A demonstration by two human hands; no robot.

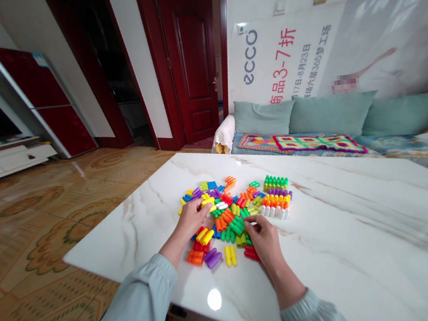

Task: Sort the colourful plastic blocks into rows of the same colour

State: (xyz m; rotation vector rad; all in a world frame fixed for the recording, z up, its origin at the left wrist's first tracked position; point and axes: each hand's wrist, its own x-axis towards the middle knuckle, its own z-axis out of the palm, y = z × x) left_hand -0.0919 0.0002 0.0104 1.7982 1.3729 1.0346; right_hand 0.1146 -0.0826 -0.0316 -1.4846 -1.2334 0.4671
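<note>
A heap of bullet-shaped plastic toy blocks in several colours lies on the white marble-look table (347, 248). My left hand (190, 219) is over the heap's left side, its fingertips closed on a yellow block (208, 201). At the heap's right side, my right hand (264, 234) pinches the edge of a green block (237, 226). A red block (251, 252) lies partly hidden beside that hand. Nearer me are a purple block (213, 258), a yellow pair (230, 256) and an orange block (195, 257).
Rows of standing blocks, green (276, 180), orange (276, 201) and white (274, 211), line up right of the heap. Behind the table stands a sofa with teal cushions (328, 114). A red door (193, 60) and red fridge (44, 92) are farther back.
</note>
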